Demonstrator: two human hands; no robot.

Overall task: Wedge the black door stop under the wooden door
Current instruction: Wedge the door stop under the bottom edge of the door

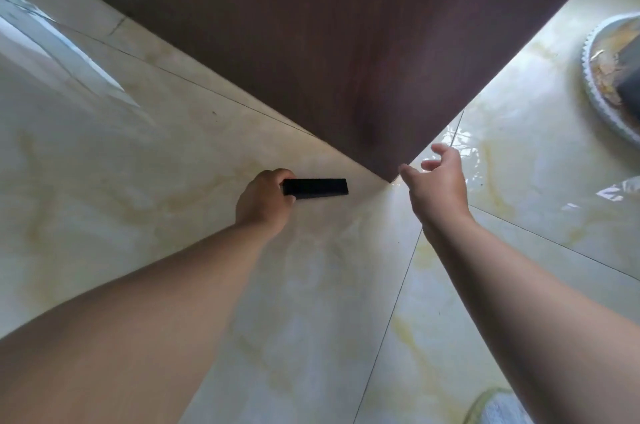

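Observation:
The dark brown wooden door fills the upper middle, and its bottom corner meets the floor near the centre. My left hand grips one end of the black door stop, a flat wedge held low over the tiles. Its free end points right, toward the door's bottom edge, a short gap away. My right hand is open with fingers spread, right beside the door's lower corner on its right side. Whether it touches the door I cannot tell.
Glossy cream marble floor tiles with dark grout lines lie all around. A round rusty metal base with a white ribbed rim stands at the right edge. A shoe tip shows at the bottom right.

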